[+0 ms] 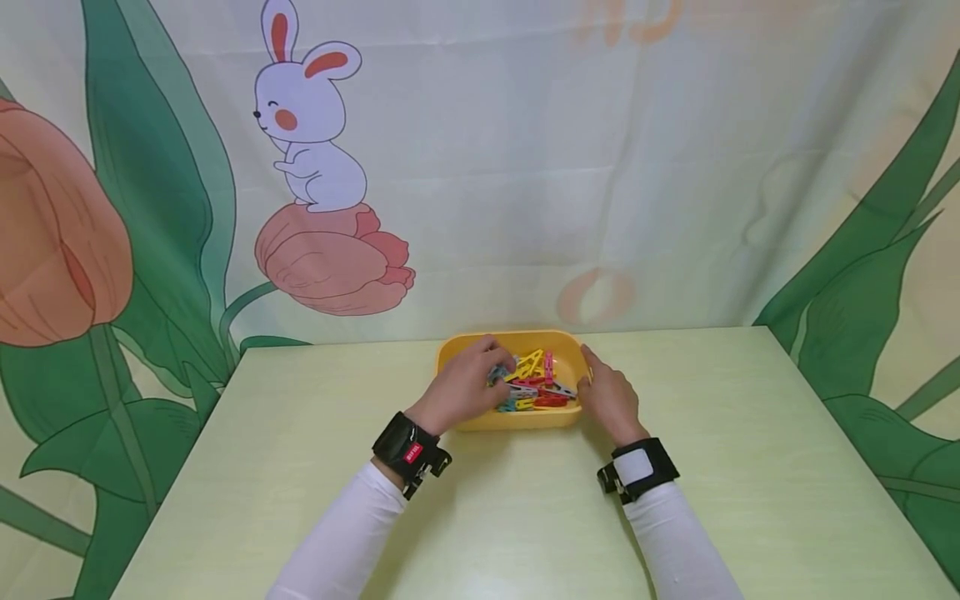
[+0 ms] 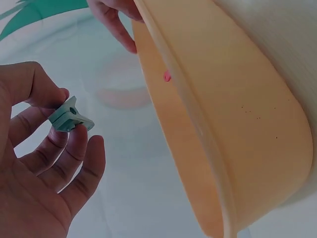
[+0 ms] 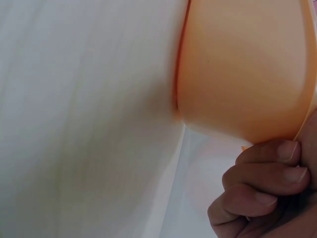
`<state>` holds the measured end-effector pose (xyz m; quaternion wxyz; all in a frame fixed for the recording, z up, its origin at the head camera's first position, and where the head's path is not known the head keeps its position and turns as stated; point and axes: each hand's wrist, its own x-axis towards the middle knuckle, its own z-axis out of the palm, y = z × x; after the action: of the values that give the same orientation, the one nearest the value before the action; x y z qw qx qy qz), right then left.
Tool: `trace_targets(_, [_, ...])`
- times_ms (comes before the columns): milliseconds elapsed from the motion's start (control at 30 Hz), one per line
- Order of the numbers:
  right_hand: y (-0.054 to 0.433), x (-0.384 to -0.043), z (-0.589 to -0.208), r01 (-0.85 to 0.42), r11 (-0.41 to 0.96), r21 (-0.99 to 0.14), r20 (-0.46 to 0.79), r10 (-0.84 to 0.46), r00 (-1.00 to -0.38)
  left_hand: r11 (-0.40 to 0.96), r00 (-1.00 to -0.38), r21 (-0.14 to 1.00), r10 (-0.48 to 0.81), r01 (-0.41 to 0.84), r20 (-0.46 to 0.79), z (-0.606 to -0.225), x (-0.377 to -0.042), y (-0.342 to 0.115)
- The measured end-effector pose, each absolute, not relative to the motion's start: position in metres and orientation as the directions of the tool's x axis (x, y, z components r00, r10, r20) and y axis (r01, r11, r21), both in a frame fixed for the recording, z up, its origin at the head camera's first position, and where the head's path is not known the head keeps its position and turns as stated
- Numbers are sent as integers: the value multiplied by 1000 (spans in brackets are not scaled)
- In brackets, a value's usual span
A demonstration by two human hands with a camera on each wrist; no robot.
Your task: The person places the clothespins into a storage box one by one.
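A yellow plastic basin [image 1: 517, 421] on the table holds several clothespins [image 1: 531, 365] in yellow, red, pink, blue and grey. Over its left part, my left hand [image 1: 468, 379] pinches a grey-blue clothespin [image 2: 69, 116] between thumb and fingers, above the rim in the left wrist view. My right hand [image 1: 611, 400] grips the basin's right end at the rim. In the right wrist view its other fingers [image 3: 267, 171] lie curled against the basin's outer wall [image 3: 242, 64]. The left hand hides some of the clothespins.
The pale table [image 1: 517, 517] reaches back to a hanging cloth [image 1: 510, 167] printed with a rabbit, tulips and leaves. The basin stands close to the table's back edge, near the cloth. Black straps with small cameras [image 1: 411, 454] sit on both wrists.
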<state>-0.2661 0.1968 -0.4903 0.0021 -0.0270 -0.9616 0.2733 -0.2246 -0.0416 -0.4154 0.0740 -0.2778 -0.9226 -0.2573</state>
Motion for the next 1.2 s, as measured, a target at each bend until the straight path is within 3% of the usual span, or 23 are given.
trace_targets(633, [200,-264,-487,54,852,-520,-17,53,-998,798,-894,415,335,437,298,-424,-233,-53])
trace_targets(900, [200,-260,-490,54,856,-515,-13,55,-998,851,-943,419,237,317,233,-438,-242,-74])
trace_targets(1200, [212,-253,-501,30,848,-529,-7,32,-999,843,-957,458,219,283,189,-464,-240,-85])
